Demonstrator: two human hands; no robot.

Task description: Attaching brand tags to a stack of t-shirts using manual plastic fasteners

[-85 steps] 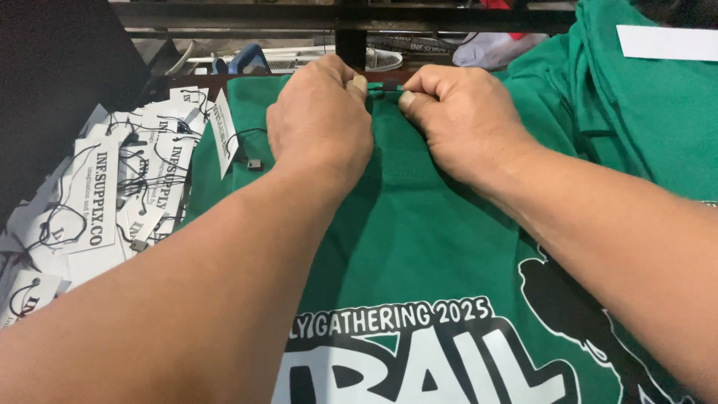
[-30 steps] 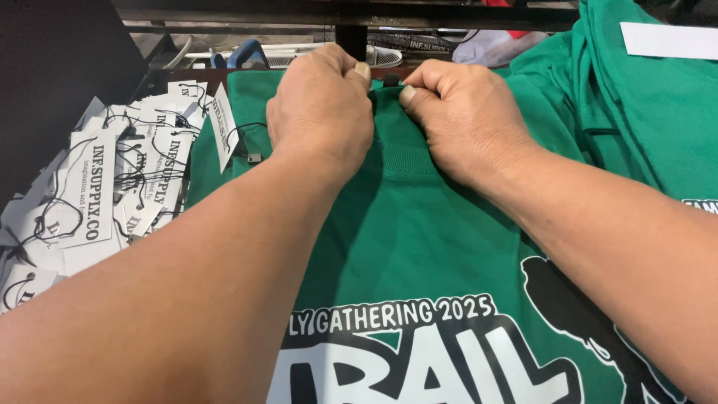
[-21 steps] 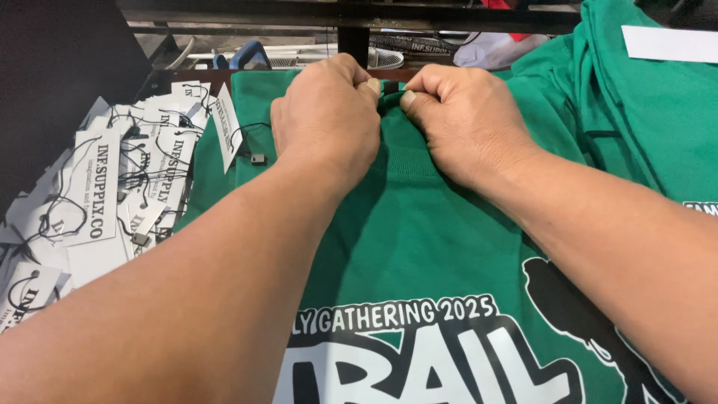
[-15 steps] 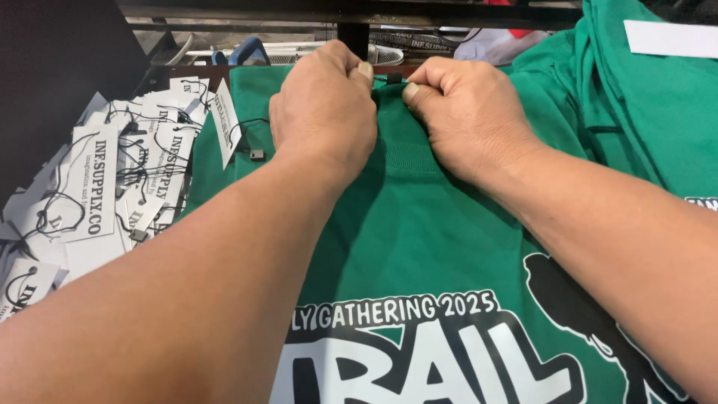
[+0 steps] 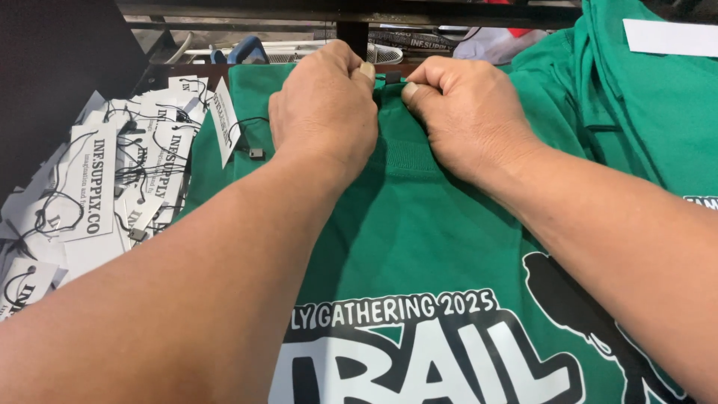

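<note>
Both hands, left hand point(image 5: 325, 101) and right hand point(image 5: 467, 112), grip closed pinching green shirt point(image 5: 419, 224) collar; hang tags point(image 5: 97, 194) beside.

A green cotton T-shirt point(image 5: 434, 224) with white and black print is spread flat beside the heap of white paper hang tags point(image 5: 97, 194), its collar pinched.

A single camera rides on the person's head and looks forward and down along both forearms, which enter from the bottom corners and meet near the top centre. It sits close: the left hand point(image 5: 325, 105) and right hand point(image 5: 467, 112) fill the upper middle, and the green shirt point(image 5: 419, 239) spreads over most of the frame. The far edge takes in a dark rail point(image 5: 351, 11), the left edge a heap of white tags point(image 5: 90, 194). No second view shares the scene.
</note>
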